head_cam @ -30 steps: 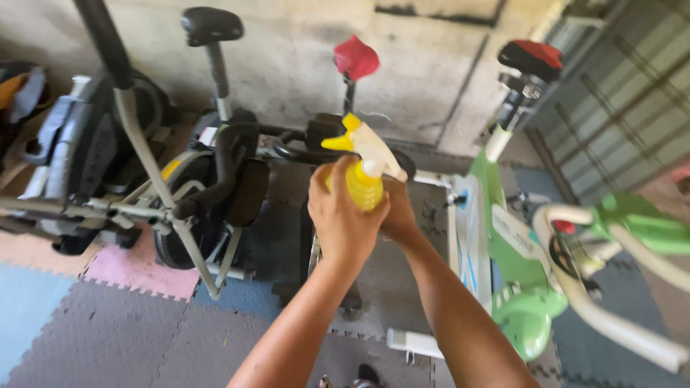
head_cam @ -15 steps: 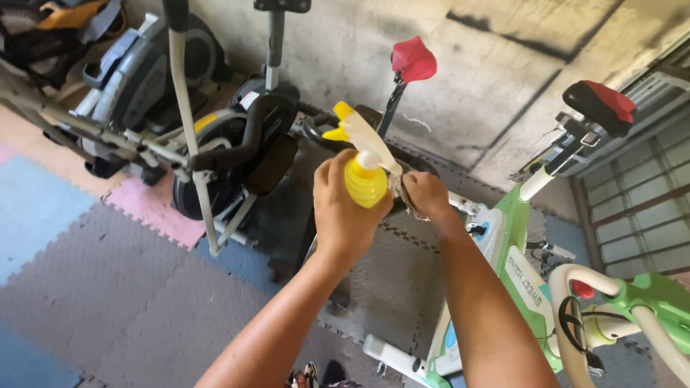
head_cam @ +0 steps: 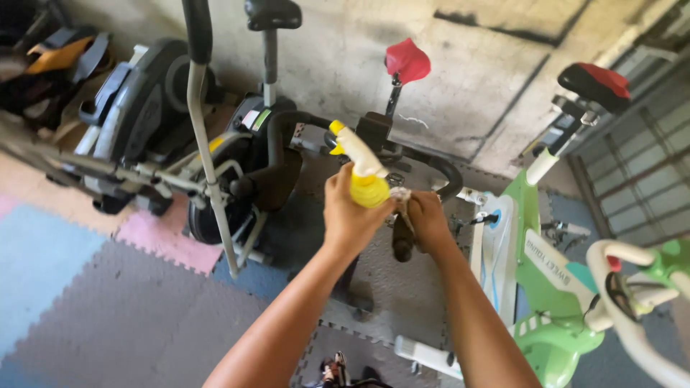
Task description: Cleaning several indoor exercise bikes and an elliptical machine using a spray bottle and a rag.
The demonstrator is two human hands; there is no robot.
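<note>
Floor (head_cam: 93, 309): interlocking foam mats, grey, blue and pink, running up to a stained concrete wall (head_cam: 489, 79).

Green and white exercise bike (head_cam: 539, 266) at right, red saddle (head_cam: 596, 80), white handlebar loop near the lower right corner.

Black exercise bike (head_cam: 277, 162) at centre, its black handlebar (head_cam: 438, 172) curving toward the viewer; a second red saddle (head_cam: 407, 61) stands behind it. More grey and black machines sit further left.

Left hand (head_cam: 350, 212): fingers wrapped tight around a yellow spray bottle (head_cam: 368, 183), held upright above the black handlebar, white and yellow nozzle pointing up-left.

Right hand (head_cam: 425, 219): just beside the bottle, closed on a small pale cloth (head_cam: 401, 205) at the near handlebar grip (head_cam: 402, 243); whether the cloth presses on the grip or only hangs before it is hard to judge from this angle.
</note>
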